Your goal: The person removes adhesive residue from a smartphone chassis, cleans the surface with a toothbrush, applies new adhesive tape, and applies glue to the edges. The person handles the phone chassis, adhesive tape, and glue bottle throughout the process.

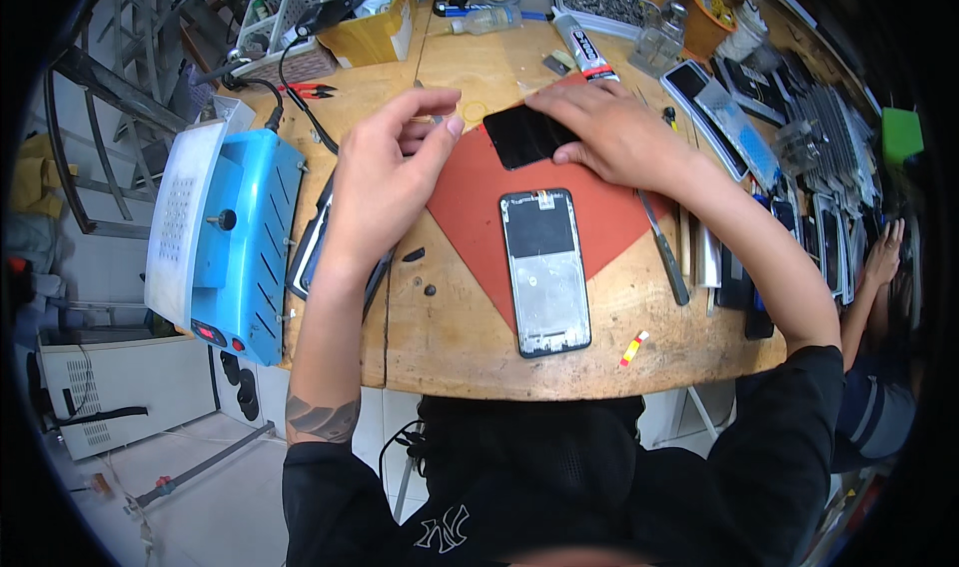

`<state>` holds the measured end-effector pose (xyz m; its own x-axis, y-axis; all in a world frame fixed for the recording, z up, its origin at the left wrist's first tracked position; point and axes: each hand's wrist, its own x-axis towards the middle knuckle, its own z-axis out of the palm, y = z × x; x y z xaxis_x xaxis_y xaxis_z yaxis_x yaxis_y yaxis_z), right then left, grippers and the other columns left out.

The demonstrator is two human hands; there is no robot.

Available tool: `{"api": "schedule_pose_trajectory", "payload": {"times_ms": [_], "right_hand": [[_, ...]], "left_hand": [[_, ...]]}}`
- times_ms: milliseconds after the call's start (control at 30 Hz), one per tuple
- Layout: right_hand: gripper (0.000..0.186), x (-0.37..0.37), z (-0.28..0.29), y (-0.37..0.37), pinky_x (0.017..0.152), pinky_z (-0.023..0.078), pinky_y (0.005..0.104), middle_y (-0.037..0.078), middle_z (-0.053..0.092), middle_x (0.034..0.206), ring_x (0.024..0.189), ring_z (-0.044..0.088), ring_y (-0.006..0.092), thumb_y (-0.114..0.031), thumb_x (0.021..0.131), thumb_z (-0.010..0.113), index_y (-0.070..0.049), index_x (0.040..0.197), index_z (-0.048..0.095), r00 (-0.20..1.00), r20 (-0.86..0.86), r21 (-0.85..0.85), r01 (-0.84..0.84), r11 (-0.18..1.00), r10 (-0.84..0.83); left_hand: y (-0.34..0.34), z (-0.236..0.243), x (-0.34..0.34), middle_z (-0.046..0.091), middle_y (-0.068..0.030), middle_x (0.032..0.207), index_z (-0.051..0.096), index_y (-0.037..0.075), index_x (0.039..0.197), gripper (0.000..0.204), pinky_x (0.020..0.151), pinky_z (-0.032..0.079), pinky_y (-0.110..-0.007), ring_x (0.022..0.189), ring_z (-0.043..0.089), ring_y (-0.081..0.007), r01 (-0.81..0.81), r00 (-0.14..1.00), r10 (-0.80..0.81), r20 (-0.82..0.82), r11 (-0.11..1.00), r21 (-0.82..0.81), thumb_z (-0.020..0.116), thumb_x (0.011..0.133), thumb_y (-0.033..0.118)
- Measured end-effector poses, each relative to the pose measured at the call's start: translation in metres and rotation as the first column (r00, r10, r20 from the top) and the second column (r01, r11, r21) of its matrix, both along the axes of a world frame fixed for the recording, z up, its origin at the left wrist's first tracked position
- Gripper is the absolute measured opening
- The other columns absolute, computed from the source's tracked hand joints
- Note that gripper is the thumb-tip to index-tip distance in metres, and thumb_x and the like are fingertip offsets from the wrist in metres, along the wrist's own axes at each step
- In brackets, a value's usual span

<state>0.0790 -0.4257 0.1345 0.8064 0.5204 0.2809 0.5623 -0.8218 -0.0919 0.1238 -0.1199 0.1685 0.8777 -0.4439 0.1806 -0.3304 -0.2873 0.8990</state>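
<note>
My right hand (621, 137) grips a black phone screen (524, 137) at its right end, thumb along the near edge and fingers over the top. The screen is over the far part of a red-orange mat (470, 192). To its left, my left hand (385, 172) hovers with curved fingers, thumb and forefinger apart; the inside of its palm is partly hidden. Nearer me, a phone frame (547, 297) lies partly on the mat, its inside facing up, with white residue along its edges. Yellow rubber bands (474, 113) lie beside the left fingertips.
A blue machine (250, 237) with a white plate stands at left. A thin spatula-like tool (667, 257) lies right of the mat. Beyond the mat are a glue tube (584, 47) and a metal tray (604, 9). Phone parts (829, 147) crowd the right; another person's hand (884, 254) shows there.
</note>
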Motion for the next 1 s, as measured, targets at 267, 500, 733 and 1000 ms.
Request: {"api": "schedule_pose_trajectory", "payload": {"times_ms": [267,500,733,1000], "right_hand": [[0.011,0.024,0.015,0.002,0.080,0.060,0.0463,0.012,0.075,0.095,0.092,0.076,0.0340,-0.015,0.103,0.065,-0.006,0.107,0.062,0.943,0.310,-0.043,-0.117,0.992,0.125],[0.026,-0.016,0.069,0.035,0.071,0.051,0.0319,0.008,0.069,0.083,0.076,0.066,0.0140,-0.025,0.117,0.056,-0.002,0.114,0.070,0.955,-0.129,0.745,0.271,0.610,-0.267],[0.027,-0.051,0.080,0.088,0.078,0.053,0.0279,0.003,0.073,0.096,0.088,0.064,0.0080,-0.022,0.115,0.060,0.002,0.119,0.070,0.951,-0.291,0.835,0.307,0.456,-0.106],[0.020,-0.031,0.129,0.064,0.083,0.053,0.0308,0.007,0.071,0.101,0.093,0.068,0.0177,-0.011,0.100,0.074,0.000,0.117,0.074,0.979,0.106,0.502,0.101,0.859,-0.176]], "left_hand": [[0.004,-0.018,0.004,0.078,-0.0125,0.122,0.069,-0.006,0.136,0.034,0.092,0.059,-0.029,0.104,0.074,-0.0137,-0.086,0.976,0.037,-0.216,0.971,-0.221,0.071,0.107,0.012],[-0.007,-0.002,-0.006,0.070,-0.0208,0.142,0.059,-0.005,0.150,0.047,0.106,0.056,-0.036,0.124,0.071,-0.0212,-0.023,0.915,-0.199,-0.352,0.844,-0.536,0.056,0.117,0.029],[-0.027,0.012,-0.046,0.065,-0.0114,0.143,0.048,0.003,0.156,0.043,0.107,0.057,-0.037,0.129,0.066,-0.0176,0.002,0.777,-0.509,-0.371,0.591,-0.807,0.054,0.117,0.020],[-0.020,0.008,-0.049,0.067,-0.0100,0.140,0.048,-0.003,0.155,0.041,0.106,0.055,-0.032,0.125,0.066,-0.0125,0.180,0.831,-0.481,-0.279,0.708,-0.682,0.052,0.117,0.013]]}}
